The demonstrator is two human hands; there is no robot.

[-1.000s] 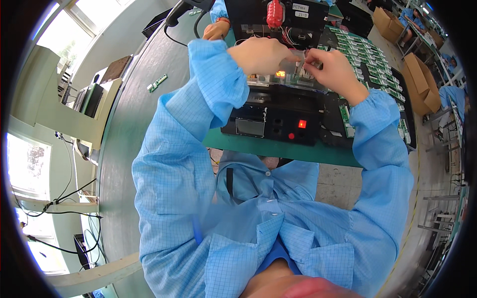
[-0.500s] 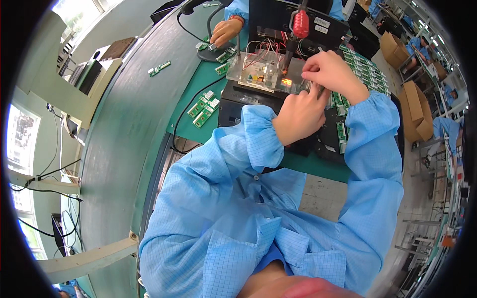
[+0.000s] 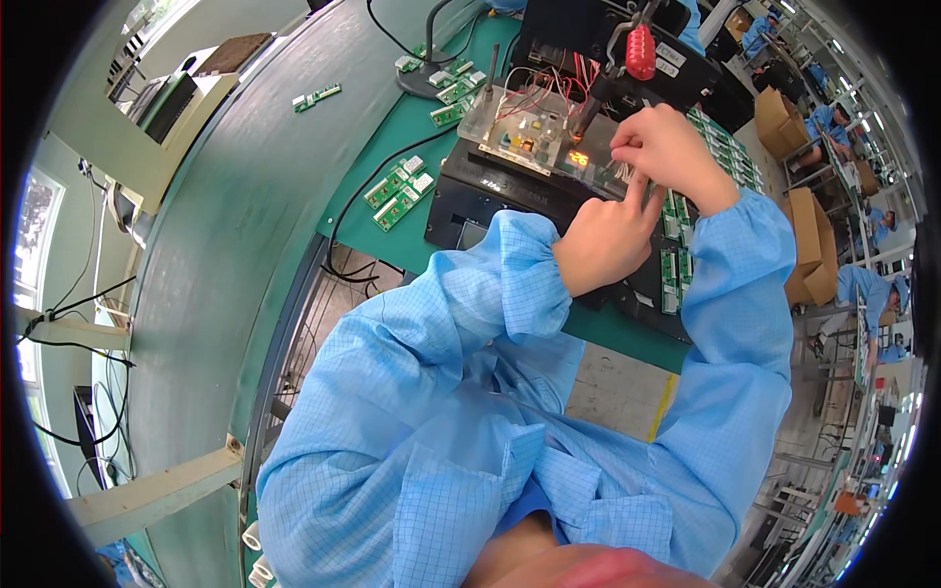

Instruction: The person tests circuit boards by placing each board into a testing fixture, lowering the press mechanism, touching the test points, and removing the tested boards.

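Note:
My right hand [image 3: 676, 152] bends over the right end of a test fixture [image 3: 510, 174], thumb and fingertips pinched together. Just below it, my left hand [image 3: 608, 243] reaches up with its forefinger extended to the right fingertips and its other fingers curled. Whatever lies between the fingers is hidden or too small to make out. Beside the hands glows a small orange digit display [image 3: 578, 159]. Above it stands a toggle clamp with a red handle [image 3: 640, 52]. Red and white wires [image 3: 539, 86] run over the fixture's clear top plate.
Small green circuit boards [image 3: 402, 204] lie left of the fixture, and others [image 3: 674, 269] lie right of it. One board [image 3: 317, 97] rests on the long green bench [image 3: 245, 196]. A black cable [image 3: 353, 191] loops past the fixture. Cardboard boxes [image 3: 809, 245] stand at right.
The view has shifted, so the fixture appears slightly lower and farther right. Another person's hand, earlier over the boards at the upper left, is gone from there. My hands remain together at the fixture.

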